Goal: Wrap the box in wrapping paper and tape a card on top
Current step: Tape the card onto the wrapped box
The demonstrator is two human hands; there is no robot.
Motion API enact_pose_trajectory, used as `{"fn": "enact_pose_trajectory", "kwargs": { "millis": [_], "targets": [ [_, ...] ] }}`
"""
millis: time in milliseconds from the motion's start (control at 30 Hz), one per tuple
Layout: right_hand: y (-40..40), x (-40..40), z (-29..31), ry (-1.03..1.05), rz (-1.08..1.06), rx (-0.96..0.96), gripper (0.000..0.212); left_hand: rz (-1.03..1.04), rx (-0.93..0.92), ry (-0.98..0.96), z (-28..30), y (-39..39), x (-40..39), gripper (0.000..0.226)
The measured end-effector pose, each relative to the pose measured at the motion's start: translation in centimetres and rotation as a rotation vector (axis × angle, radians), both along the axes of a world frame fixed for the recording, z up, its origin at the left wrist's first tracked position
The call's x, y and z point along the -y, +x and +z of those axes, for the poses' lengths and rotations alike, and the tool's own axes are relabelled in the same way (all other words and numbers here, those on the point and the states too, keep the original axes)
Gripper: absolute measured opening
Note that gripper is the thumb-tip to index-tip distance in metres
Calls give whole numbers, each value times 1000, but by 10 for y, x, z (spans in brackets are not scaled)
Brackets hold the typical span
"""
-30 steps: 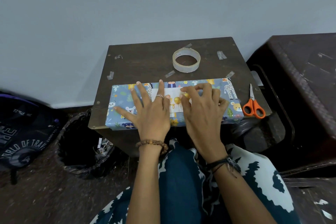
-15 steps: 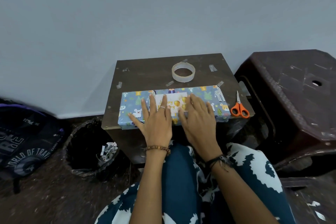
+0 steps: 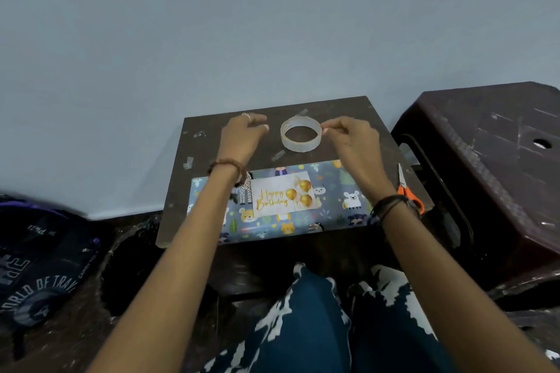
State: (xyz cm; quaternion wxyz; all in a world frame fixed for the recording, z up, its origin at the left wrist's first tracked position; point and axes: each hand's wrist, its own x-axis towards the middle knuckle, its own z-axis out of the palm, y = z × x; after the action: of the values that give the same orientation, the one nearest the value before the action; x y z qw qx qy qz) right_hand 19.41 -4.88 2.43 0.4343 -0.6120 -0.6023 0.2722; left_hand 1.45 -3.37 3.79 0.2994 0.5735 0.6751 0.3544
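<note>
Head view shows us a pale blue-grey wall [image 3: 212,24] behind our small dark table [image 3: 348,118], with a dark plastic stool [image 3: 491,160] at its right and a black bag [image 3: 39,266] on the floor at left. Our wrapped box [image 3: 333,191] lies along the table's near edge, the birthday card [image 3: 281,194] on top of it. Beyond it sits the tape roll [image 3: 301,134]. Our left hand [image 3: 241,136] hovers beside it, fingers loosely curled, holding nothing. Our right hand [image 3: 353,142] pinches at the roll's right rim. Orange scissors [image 3: 407,188] lie right of the box.
</note>
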Motion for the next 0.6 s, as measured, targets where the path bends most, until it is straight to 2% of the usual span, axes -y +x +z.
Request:
{"fn": "enact_pose_trajectory", "kwargs": {
  "millis": [133, 267, 367, 433, 467, 600],
  "targets": [
    [3, -42, -11, -146, -99, -32, 22, 80, 139, -217, -15, 0, -49, 27],
    [5, -72, -32, -332, -150, -41, 11, 141, 319, -390, -37, 14, -70, 39],
    [1, -92, -49, -415, -145, -150, 13, 174, 411, -403, -44, 25, -78, 35],
    [-1, -95, -49, -463, -118, -232, 6, 204, 448, -398, -45, 30, -82, 32],
    [-1, -93, -46, -471, -112, -277, 12, 217, 464, -376, -45, 32, -83, 29],
    [11, -78, -31, -319, -148, -365, 16, 198, 466, -226, -38, 44, -87, 25]
  ]
}}
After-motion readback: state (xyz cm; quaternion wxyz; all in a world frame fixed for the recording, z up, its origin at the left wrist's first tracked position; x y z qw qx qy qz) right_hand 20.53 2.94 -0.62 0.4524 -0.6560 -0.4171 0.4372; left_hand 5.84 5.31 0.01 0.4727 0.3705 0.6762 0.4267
